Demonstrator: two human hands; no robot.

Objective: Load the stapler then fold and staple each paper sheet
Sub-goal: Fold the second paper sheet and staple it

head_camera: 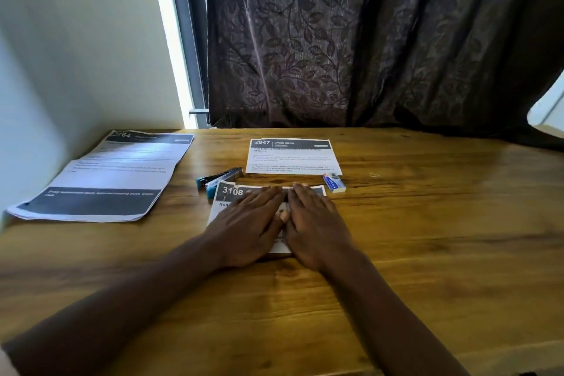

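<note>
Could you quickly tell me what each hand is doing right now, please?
Left hand: open, flat on the folded sheet.
Right hand: open, flat on it too.

My left hand (248, 227) and right hand (317, 227) cover most of the folded sheet (232, 192); txt under my palms hidden. Stapler (218, 178) just past my left fingertips is partly tucked behind sheet's corner. Small print elsewhere too blurry to read.

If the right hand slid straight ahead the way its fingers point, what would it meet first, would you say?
The right hand lies flat on the folded sheet, fingers pointing away from the person. Past that sheet's far edge comes a strip of bare table, then probably the 2947 sheet. The staple box sits slightly right of that line.
</note>
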